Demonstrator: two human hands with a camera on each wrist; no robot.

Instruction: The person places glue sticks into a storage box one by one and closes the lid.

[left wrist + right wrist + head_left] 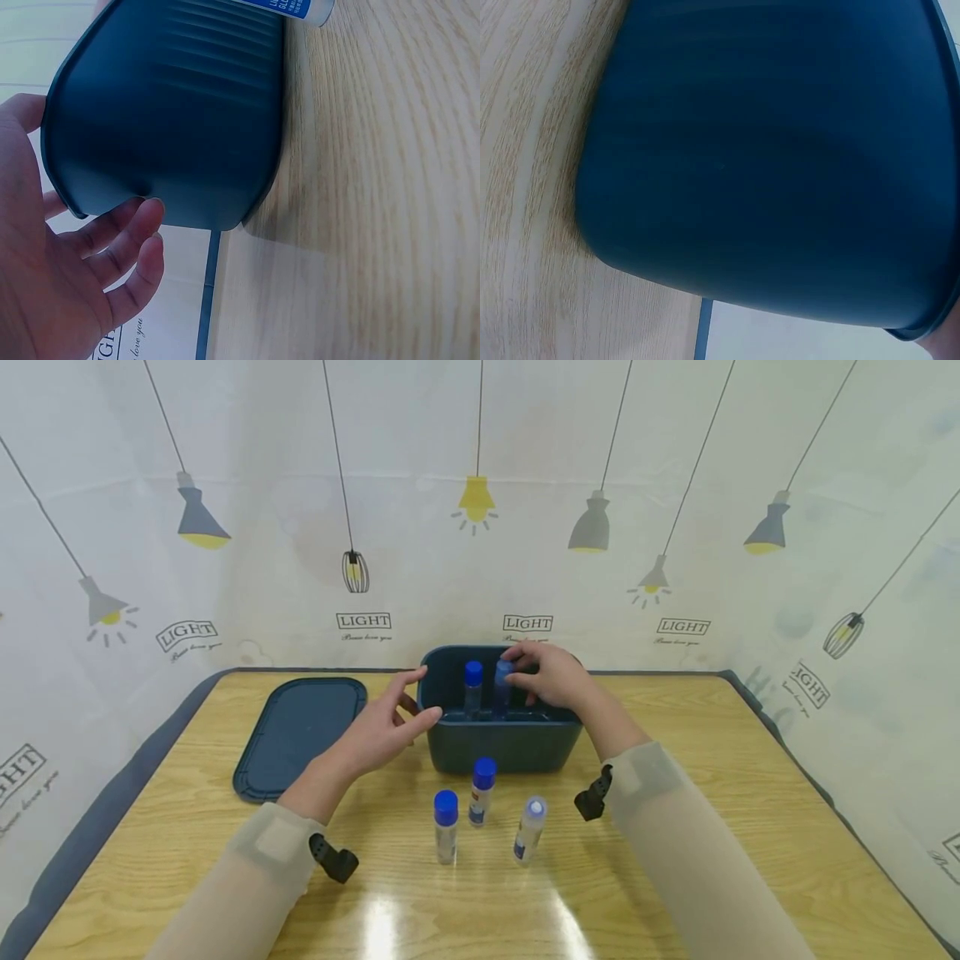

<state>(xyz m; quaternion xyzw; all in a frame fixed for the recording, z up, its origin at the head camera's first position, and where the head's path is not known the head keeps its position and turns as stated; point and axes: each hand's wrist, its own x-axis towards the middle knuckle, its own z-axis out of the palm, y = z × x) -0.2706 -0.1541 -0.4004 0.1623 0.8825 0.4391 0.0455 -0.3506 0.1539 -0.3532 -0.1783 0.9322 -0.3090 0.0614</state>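
A dark teal bin stands on the wooden table. Two glue bottles are inside it, one with a dark blue cap, the other with a paler blue cap. My right hand reaches over the bin and pinches the paler-capped bottle near its top; the wrist camera's view of those fingers is blocked by the bin wall. My left hand is spread at the bin's left end, fingertips touching its rim and side. In front stand two blue-capped glue bottles and one with a whitish top.
A dark teal lid lies flat on the table, left of the bin. Behind the table hangs a pale cloth printed with lamps. The bin stands close to the table's back edge.
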